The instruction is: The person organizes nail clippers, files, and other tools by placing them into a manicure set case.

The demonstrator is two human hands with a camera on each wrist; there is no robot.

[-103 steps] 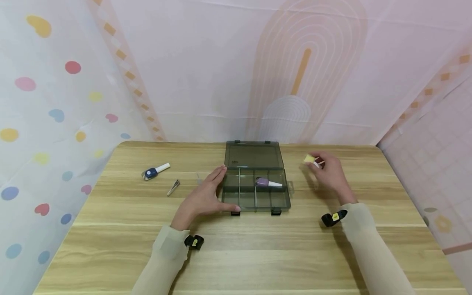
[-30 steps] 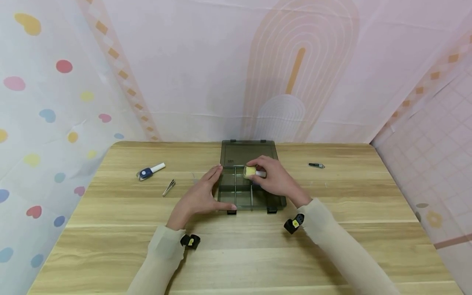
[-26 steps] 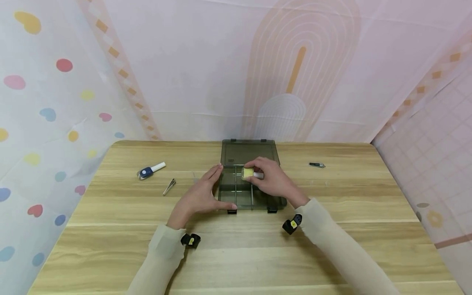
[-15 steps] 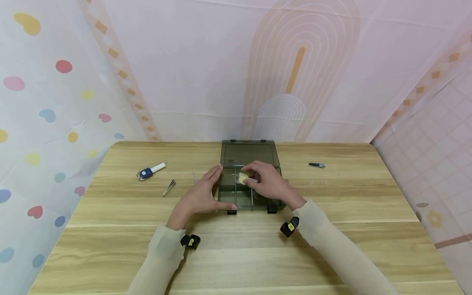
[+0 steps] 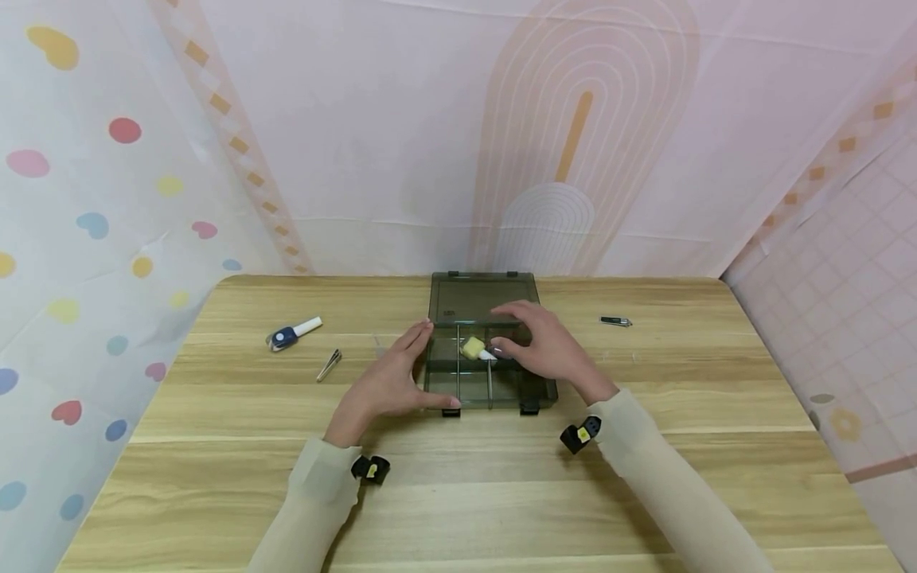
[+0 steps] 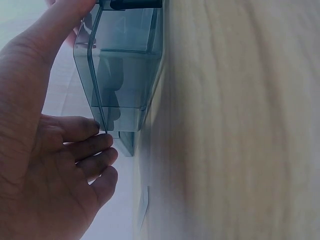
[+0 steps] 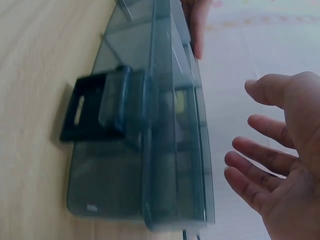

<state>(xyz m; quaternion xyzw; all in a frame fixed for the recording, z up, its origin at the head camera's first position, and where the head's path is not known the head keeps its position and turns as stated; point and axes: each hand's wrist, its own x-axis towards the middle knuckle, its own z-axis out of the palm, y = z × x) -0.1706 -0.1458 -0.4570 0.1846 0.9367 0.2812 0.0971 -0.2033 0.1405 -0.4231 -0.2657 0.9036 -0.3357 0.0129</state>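
A smoky clear compartment box (image 5: 474,387) lies with its lid (image 5: 483,296) folded back on the table. My left hand (image 5: 390,390) holds its left side, thumb at the front edge and fingertips by the back corner. In a back compartment rests a yellow nail polish bottle (image 5: 473,348) with a white cap, tilted. Just right of it a purple nail polish bottle (image 5: 499,351) shows, mostly hidden under my right hand (image 5: 548,344). That hand hovers over the box, thumb and fingers apart, holding nothing; the right wrist view shows its fingers (image 7: 262,155) clear of the box.
On the left lie a dark blue nail polish bottle (image 5: 284,337) and a silver nail clipper (image 5: 329,365). A black nail clipper (image 5: 615,321) lies at the right. A small clear piece (image 5: 379,344) is near the left hand. Patterned cloth (image 5: 387,143) stands behind the table (image 5: 444,509).
My right hand brought the yellow nail polish bottle from the right, lowered it into the box, let go and drew back slightly. My left hand keeps its place on the box.
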